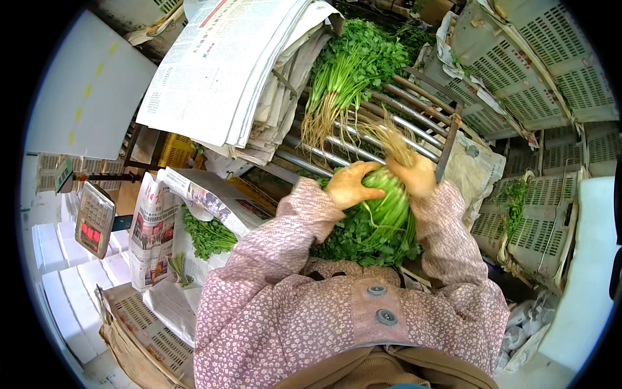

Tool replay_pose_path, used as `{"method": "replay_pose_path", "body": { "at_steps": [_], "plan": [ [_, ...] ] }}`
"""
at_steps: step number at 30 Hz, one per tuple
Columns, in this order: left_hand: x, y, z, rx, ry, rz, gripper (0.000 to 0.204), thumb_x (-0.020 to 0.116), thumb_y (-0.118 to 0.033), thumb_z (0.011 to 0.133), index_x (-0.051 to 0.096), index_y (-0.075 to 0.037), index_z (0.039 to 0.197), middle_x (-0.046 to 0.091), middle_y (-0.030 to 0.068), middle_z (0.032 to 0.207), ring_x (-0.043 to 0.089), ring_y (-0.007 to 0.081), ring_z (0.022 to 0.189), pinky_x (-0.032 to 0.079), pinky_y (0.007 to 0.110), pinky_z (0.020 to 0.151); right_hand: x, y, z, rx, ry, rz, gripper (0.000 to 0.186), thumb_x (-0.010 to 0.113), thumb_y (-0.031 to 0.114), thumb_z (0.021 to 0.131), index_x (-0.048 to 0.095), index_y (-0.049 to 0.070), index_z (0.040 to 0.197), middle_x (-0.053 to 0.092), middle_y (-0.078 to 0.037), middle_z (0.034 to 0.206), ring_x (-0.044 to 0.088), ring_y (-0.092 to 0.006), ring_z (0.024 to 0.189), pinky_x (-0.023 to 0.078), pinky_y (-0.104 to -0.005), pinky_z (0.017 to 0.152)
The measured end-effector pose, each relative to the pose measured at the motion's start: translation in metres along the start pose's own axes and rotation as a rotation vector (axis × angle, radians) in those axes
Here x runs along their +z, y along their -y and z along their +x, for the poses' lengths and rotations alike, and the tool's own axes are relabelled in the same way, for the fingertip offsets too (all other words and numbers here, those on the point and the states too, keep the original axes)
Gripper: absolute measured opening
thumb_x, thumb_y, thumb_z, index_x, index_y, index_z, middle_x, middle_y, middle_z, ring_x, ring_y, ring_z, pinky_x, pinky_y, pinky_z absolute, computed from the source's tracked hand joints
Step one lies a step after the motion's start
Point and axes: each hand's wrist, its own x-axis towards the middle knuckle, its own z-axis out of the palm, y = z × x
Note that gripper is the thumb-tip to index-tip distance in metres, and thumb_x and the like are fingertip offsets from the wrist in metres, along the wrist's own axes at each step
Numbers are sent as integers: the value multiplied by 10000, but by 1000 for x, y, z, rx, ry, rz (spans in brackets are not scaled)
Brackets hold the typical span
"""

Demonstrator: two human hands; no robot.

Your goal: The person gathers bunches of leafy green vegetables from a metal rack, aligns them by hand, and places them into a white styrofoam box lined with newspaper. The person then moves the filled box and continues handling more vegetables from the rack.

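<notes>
A bunch of leafy greens with thin stems and roots, like coriander or leaf celery (391,207), lies against my front, leaves toward me and pale roots pointing away. My left hand (353,186) curls round the left side of its stems, thumb stretched across them. At the root end my right hand (416,175) is closed on the bunch; its fingertips are partly hidden. Just beyond, a second bunch of the same greens (353,71) rests on a rack of metal bars (414,128), its roots toward me.
A thick stack of newspapers (214,71) sits left of the greens. More greens (208,233) lie in newspaper at lower left, near a scale display (95,219) on a post. Slotted plastic crates (531,71) are stacked along the right, one with a loose sprig (515,202).
</notes>
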Motion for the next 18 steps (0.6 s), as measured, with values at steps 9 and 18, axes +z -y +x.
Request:
{"method": "replay_pose_path", "body": {
  "at_steps": [9,18],
  "plan": [
    [-108,5,-63,-52,-351,-568,410,540,-246,900,503,-13,1235,550,110,1201,531,168,1067,389,285,940,-181,-28,-70,-195,-641,-41,331,667,142,800,587,-39,1065,642,-95,886,575,-165,773,463,-312,689],
    [-61,-61,-41,241,508,-829,741,391,-585,877,370,1,1332,560,161,1187,579,224,1014,427,354,933,-86,152,-100,-877,-132,429,191,542,48,860,598,-66,1002,657,-175,905,646,-212,794,523,-304,784]
  ]
}}
